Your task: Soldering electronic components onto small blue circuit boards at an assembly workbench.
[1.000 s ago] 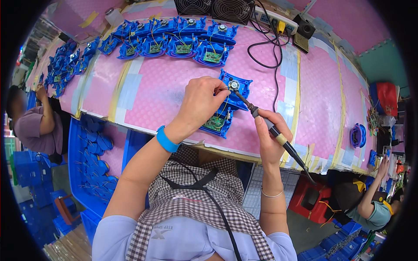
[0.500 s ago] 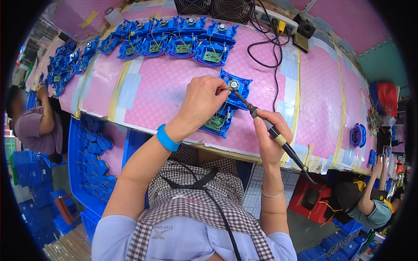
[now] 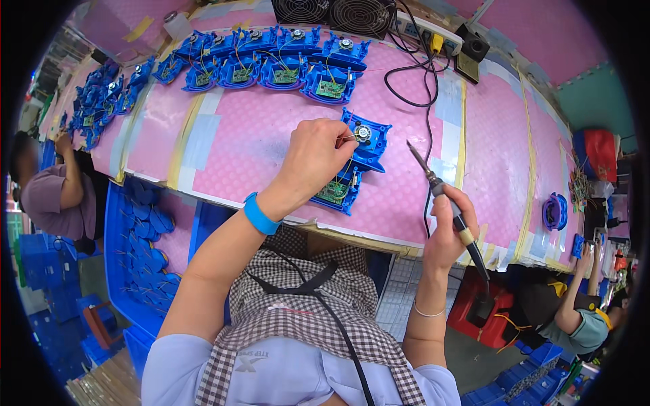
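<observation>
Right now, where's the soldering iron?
The soldering iron is right of centre in the head view, in the right hand, tip right of the speaker.

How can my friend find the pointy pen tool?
Find the big pink table, then the right-hand grip near its front edge. That holds the soldering iron, slanting up and left. Unlike the wide blue casing to its left, it's long and thin, with a yellowish band on its dark handle and a pointed metal tip.

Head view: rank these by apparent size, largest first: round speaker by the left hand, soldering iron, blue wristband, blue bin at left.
1. blue bin
2. soldering iron
3. blue wristband
4. round speaker

Distances from the camera differ, so true sizes are unsure.
</observation>
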The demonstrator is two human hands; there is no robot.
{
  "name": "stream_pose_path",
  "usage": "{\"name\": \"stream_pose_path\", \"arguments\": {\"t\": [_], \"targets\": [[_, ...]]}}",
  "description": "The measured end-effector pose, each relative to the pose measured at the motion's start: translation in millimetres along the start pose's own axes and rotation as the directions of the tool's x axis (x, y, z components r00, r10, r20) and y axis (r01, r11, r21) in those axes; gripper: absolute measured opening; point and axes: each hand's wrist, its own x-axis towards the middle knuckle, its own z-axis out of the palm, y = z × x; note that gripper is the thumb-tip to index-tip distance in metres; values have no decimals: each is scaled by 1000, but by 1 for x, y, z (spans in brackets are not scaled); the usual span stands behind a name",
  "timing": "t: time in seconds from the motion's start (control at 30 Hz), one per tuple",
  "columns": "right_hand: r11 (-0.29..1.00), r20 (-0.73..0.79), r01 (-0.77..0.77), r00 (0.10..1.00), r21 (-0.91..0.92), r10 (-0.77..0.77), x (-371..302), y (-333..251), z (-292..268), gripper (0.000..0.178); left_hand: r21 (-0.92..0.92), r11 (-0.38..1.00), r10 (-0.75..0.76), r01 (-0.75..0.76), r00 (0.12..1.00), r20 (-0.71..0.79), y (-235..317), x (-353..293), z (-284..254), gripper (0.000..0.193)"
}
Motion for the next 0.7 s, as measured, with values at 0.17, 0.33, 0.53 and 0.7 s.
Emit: {"name": "stream_pose_path", "arguments": {"t": [0.17, 0.33, 0.53, 0.7], "targets": [[994, -159, -45, 985, 99, 60, -3, 2, -14, 23, -4, 1000, -24, 24, 1000, 15, -3, -1, 0, 19], [991, -333, 81, 942, 110, -40, 7, -5, -73, 22, 17, 977, 207, -214, 916, -343, 36, -4, -3, 34], [802, -553, 13, 718, -597, -423, 80, 51, -166, 22, 308, 930, 165, -198, 978, 132, 44, -33, -3, 36], [735, -421, 110, 759, -669, -497, 126, 129, -282, 48, 435, 846, 215, -308, 944, 251, 23, -25, -13, 22]]}}
